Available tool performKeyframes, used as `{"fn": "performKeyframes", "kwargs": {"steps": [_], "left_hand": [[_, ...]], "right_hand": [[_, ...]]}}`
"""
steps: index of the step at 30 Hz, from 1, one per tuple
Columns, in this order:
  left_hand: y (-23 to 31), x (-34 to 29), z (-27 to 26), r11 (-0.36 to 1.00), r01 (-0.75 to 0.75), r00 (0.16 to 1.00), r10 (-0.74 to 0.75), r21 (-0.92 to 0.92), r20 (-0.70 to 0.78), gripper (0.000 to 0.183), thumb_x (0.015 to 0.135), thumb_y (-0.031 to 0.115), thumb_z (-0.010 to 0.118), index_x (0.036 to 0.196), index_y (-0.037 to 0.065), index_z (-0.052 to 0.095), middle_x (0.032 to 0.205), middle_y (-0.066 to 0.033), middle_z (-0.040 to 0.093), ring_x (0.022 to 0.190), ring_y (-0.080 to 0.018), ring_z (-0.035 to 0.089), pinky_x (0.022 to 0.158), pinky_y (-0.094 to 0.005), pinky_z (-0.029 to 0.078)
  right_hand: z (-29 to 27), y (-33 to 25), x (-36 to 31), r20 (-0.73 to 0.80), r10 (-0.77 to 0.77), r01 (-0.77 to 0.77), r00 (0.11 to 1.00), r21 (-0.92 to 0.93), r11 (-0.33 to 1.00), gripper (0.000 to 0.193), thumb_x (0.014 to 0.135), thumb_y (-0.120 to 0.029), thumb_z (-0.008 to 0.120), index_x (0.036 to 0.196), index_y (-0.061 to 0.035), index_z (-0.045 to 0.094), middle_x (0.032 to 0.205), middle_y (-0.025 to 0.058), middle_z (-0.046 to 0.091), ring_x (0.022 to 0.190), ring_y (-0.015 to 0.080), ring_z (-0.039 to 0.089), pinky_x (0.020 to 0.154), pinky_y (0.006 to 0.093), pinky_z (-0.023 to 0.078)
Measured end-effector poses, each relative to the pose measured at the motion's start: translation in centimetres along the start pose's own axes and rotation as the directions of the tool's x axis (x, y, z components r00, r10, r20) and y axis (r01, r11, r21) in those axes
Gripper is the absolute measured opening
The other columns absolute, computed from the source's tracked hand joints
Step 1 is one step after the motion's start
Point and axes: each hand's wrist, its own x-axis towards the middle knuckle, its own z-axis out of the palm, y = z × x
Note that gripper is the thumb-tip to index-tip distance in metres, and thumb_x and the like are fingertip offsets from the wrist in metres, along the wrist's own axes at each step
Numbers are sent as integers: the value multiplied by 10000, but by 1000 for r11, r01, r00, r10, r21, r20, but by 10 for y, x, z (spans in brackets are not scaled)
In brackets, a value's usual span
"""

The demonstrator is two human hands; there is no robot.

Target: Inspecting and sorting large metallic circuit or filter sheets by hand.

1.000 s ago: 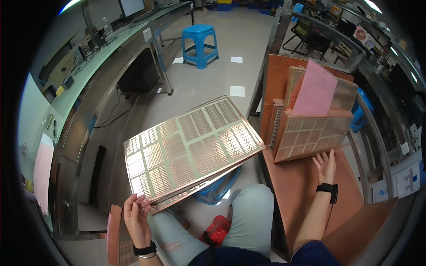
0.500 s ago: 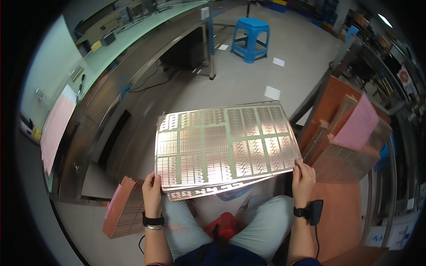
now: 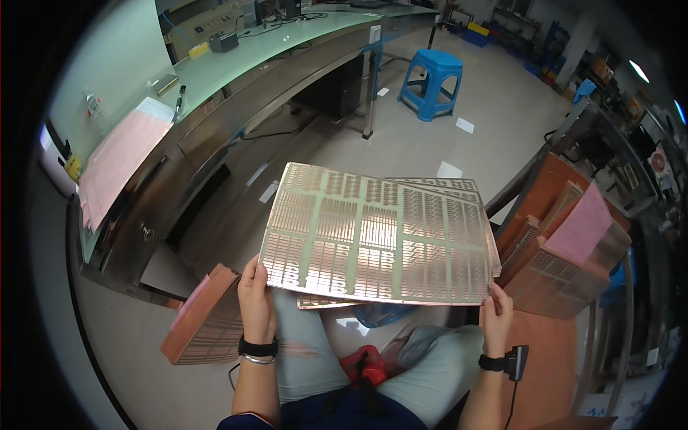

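Note:
A copper-coloured circuit board panel (image 3: 376,236) with pale green bands and rows of fine pattern is held over my lap. My left hand (image 3: 256,297) is closed on its near left corner. At the near right corner, my right hand (image 3: 496,312) pinches the edge. Under this panel lies at least one more panel (image 3: 326,303), set at a different angle. It shows past the near edge and at the far right; the rest is hidden.
More panels stand in a stack (image 3: 204,315) on the floor at left. On the right, a stack (image 3: 580,276) with a pink sheet (image 3: 579,226) leans on a brown board. A glass-topped bench (image 3: 272,36) curves along the left; a blue stool (image 3: 431,82) stands ahead.
The top panel has turned clockwise, its left side rising and its right side dropping. More of the panel underneath shows at the far right. The whole view has shifted too.

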Motion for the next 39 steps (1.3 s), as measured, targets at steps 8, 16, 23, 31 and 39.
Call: {"fn": "performKeyframes", "kwargs": {"steps": [8, 16, 23, 31, 39], "left_hand": [[6, -16, -26, 854, 218, 975, -178, -472, 130, 358, 957, 166, 440, 1262, -19, 412, 1206, -108, 536, 1084, -174, 537, 926, -318, 450], [20, -12, 5, 748, 186, 976, -67, -636, 207, 402, 970, 247, 430, 1259, -32, 419, 1276, -131, 497, 1163, -206, 479, 1028, -352, 344], [1, -102, 98, 654, 522, 831, -245, -547, 500, 456, 936, 77, 470, 1357, 51, 299, 1287, -92, 454, 1154, -200, 478, 973, -365, 414], [-27, -77, 50, 750, 557, 782, -330, -356, 529, 401, 959, 146, 446, 1330, 31, 346, 1258, -81, 491, 1123, -159, 493, 959, -318, 408], [-41, -78, 32, 816, 557, 754, -418, -155, 508, 449, 966, 209, 448, 1358, 30, 324, 1268, -83, 484, 1120, -156, 485, 938, -302, 415]], "right_hand": [[-47, -24, -31, 348, 334, -480, 876, 696, 534, 421, 957, -230, 437, 1264, 58, 424, 1181, 114, 567, 1042, 187, 564, 855, 290, 473], [-35, -66, -77, 353, 302, -455, 886, 789, 413, 400, 950, -234, 449, 1212, 68, 449, 1164, 159, 564, 992, 219, 589, 879, 328, 466], [26, -95, -129, 319, 263, -404, 911, 821, 404, 412, 961, -246, 434, 1266, 29, 405, 1245, 134, 507, 1099, 224, 526, 941, 368, 431], [-12, -78, -112, 193, 308, -317, 931, 846, 428, 408, 981, -227, 380, 1276, 53, 416, 1179, 126, 556, 1043, 196, 564, 875, 322, 468], [-23, -58, -116, 327, 421, -532, 846, 471, 704, 350, 975, -203, 420, 1134, 78, 556, 967, 81, 637, 794, 99, 596, 704, 233, 481]]}}
